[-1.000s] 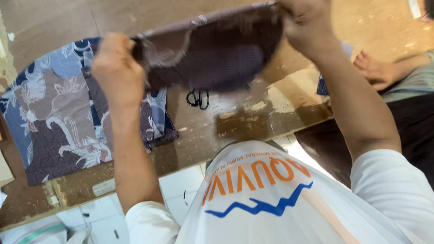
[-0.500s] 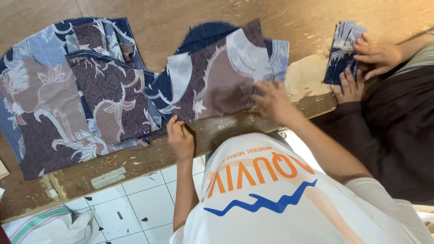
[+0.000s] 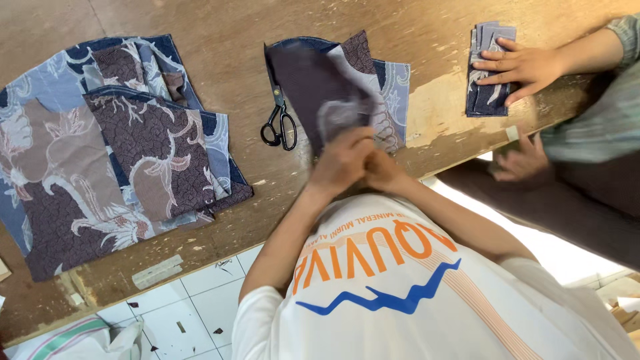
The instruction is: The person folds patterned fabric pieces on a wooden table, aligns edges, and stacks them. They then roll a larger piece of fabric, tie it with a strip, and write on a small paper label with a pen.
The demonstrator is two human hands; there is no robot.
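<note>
Worn wooden desk (image 3: 220, 27) fills the upper view, seen from above a person in a white printed shirt who stands at its near edge; white floor tiles (image 3: 200, 293) show below.

Both of the person's hands meet just above the desk edge, near the middle. The left hand (image 3: 341, 163) and the right hand (image 3: 381, 168) press together, fingers closed on the lower edge of a patterned fabric piece (image 3: 320, 87). That part of the cloth is blurred, so the exact grip cannot be told. This piece, dark purple and blue, lies on the desk and reaches away from the hands toward its far side.

Black scissors (image 3: 280, 123) lie closed just left of that piece, touching its edge.

Well to the left sits a fabric stack (image 3: 120, 153), several cut pieces of the same print overlapping in a loose pile.

At the far right, a co-worker's hand (image 3: 520, 67) rests flat on a small folded bundle (image 3: 490, 67) of the same cloth; their other hand (image 3: 523, 160) hangs below the desk edge.

By the look of it, many pieces are already cut and piled, and the one at the hands is in work.
</note>
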